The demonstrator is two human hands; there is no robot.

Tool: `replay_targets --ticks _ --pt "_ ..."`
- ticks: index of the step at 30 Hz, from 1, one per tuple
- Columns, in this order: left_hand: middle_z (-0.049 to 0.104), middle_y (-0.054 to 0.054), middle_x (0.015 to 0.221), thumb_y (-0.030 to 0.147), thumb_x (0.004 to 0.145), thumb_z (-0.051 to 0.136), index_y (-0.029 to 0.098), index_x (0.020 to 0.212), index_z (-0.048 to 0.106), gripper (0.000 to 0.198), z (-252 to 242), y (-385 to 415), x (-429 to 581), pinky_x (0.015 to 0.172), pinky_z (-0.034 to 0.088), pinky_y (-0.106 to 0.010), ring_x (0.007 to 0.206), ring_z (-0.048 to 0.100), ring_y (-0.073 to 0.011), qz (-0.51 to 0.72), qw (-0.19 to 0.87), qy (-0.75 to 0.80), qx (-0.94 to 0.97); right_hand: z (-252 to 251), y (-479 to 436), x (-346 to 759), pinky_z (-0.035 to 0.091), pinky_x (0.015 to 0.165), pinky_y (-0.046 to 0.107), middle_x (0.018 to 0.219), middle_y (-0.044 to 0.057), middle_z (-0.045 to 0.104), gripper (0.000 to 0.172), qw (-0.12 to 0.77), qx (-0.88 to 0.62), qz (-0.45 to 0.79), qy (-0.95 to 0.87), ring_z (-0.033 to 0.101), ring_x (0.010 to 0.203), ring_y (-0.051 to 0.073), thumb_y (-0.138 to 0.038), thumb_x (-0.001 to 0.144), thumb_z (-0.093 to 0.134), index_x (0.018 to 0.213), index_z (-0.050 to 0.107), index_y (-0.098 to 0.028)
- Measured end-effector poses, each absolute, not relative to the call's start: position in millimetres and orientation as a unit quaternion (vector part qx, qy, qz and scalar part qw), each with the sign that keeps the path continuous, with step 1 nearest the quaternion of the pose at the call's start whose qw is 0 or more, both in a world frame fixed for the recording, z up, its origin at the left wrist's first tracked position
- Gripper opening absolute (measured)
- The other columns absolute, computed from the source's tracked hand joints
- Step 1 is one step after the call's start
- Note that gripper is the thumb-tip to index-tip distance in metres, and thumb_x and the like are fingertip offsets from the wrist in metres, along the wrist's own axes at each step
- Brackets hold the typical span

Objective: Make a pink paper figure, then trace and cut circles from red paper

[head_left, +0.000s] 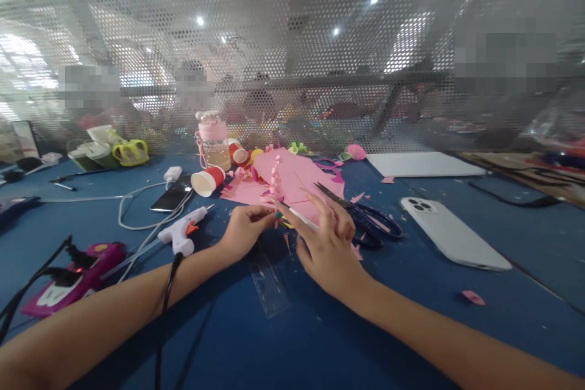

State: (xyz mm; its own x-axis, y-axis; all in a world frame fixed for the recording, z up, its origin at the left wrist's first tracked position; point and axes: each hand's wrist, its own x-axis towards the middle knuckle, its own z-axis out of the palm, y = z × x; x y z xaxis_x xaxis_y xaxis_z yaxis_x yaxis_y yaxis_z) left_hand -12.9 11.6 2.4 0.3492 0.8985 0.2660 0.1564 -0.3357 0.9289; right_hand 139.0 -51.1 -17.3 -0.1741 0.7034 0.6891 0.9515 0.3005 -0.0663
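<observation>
My left hand [244,230] and my right hand [326,244] meet over the blue table [283,341]. The left fingers pinch a thin curled pink paper strip [275,186] that rises above them. My right hand grips a white stick [299,217], its tip touching the strip where the left fingers hold it. Black-handled scissors [365,219] lie just right of my right hand. Pink paper sheets [297,180] lie behind both hands.
A white glue gun [183,233] and its cable lie at left, beside a dark phone [172,196] and a tipped red paper cup [208,181]. A white phone [452,233] lies face down at right. A clear ruler [269,283] sits below my hands. A perforated screen [292,61] stands behind.
</observation>
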Motion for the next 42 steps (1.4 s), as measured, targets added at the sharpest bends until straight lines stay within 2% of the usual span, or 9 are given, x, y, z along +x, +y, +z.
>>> replay_targets --ticks 20,23,27,30,33,37,40,42 --pt "0.06 0.001 0.055 0.029 0.068 0.062 0.014 0.061 0.065 0.017 4 13 -12 0.054 0.038 -0.021 0.052 0.048 -0.0086 0.431 0.445 0.378 0.687 -18 -51 140 0.034 0.087 0.054 0.128 0.007 0.023 0.071 0.342 -0.558 -0.194 -0.731 0.028 0.115 0.035 -0.01 0.073 0.05 0.132 0.026 -0.04" --pt "0.058 0.002 0.053 0.031 0.069 0.061 0.014 0.059 0.064 0.02 3 16 -12 0.054 0.038 -0.02 0.05 0.047 -0.0078 0.429 0.455 0.38 0.682 -18 -51 140 0.033 0.088 0.054 0.127 0.008 0.026 0.064 0.346 -0.556 -0.19 -0.731 0.028 0.116 0.034 -0.01 0.073 0.05 0.129 0.033 -0.036" --pt "0.06 0.001 0.056 0.037 0.068 0.061 0.014 0.06 0.063 0.024 -2 20 -13 0.057 0.04 -0.021 0.055 0.051 -0.0094 0.442 0.463 0.381 0.668 -21 -50 140 0.034 0.087 0.054 0.122 0.013 0.035 0.047 0.384 -0.549 -0.165 -0.723 0.035 0.113 0.033 -0.013 0.075 0.047 0.12 0.043 -0.022" --pt "0.061 0.0 0.059 0.037 0.067 0.062 0.014 0.061 0.063 0.024 -2 20 -13 0.059 0.042 -0.022 0.057 0.053 -0.0101 0.451 0.466 0.381 0.659 -22 -45 144 0.036 0.089 0.05 0.109 0.014 0.046 0.031 0.443 -0.525 -0.11 -0.719 0.043 0.107 0.028 -0.016 0.077 0.046 0.107 0.048 -0.016" --pt "0.061 0.0 0.057 0.033 0.067 0.062 0.014 0.061 0.064 0.02 3 16 -12 0.06 0.042 -0.021 0.056 0.052 -0.0092 0.434 0.469 0.368 0.675 -19 -37 153 0.042 0.086 0.044 0.102 0.011 0.053 0.023 0.514 -0.499 -0.001 -0.698 0.049 0.101 0.023 -0.025 0.081 0.045 0.102 0.049 -0.017" --pt "0.065 -0.002 0.06 0.03 0.067 0.062 0.014 0.061 0.065 0.017 10 8 -10 0.062 0.045 -0.022 0.057 0.055 -0.0097 0.361 0.509 0.322 0.712 -8 -24 169 0.048 0.082 0.038 0.114 0.011 0.053 0.033 0.571 -0.444 0.15 -0.673 0.053 0.099 0.019 -0.037 0.084 0.044 0.112 0.046 -0.019" --pt "0.065 -0.003 0.061 0.029 0.069 0.061 0.013 0.064 0.066 0.017 10 6 -10 0.059 0.045 -0.021 0.055 0.054 -0.0094 0.309 0.519 0.301 0.738 2 -18 181 0.046 0.087 0.039 0.125 0.01 0.048 0.046 0.597 -0.404 0.136 -0.68 0.051 0.106 0.019 -0.036 0.082 0.05 0.125 0.039 -0.023" --pt "0.065 -0.003 0.062 0.029 0.071 0.058 0.013 0.066 0.066 0.018 8 6 -10 0.057 0.044 -0.02 0.054 0.053 -0.0085 0.284 0.515 0.291 0.755 8 -18 187 0.044 0.09 0.04 0.125 0.008 0.049 0.049 0.596 -0.397 0.108 -0.69 0.051 0.107 0.019 -0.034 0.079 0.055 0.125 0.041 -0.025"
